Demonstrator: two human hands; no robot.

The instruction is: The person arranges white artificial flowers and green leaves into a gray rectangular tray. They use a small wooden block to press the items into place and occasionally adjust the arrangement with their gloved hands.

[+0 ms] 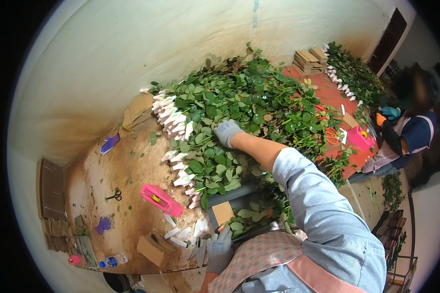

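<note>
A large heap of leafy green rose stems (238, 91) lies before me, with flower heads in whitish-pink sleeves (170, 115) along its left side. My right hand (228, 132), in a grey glove, reaches into the leaves; its fingertips are partly hidden and what they hold is unclear. My left hand (220, 246), also gloved, is low beside a few stems in a dark tray (238, 194), at a small reddish bloom (221, 228). A piece of brown cardboard (223, 213) lies in the tray. White paper strips (184, 232) are scattered to the left.
A pink tape dispenser (162, 199), black scissors (115, 195), purple gloves (110, 143), a plastic bottle (114, 260) and cardboard pieces (152, 250) are on the table. A co-worker (407, 135) stands at the right, near a second pink dispenser (360, 138) and orange-handled scissors (331, 136).
</note>
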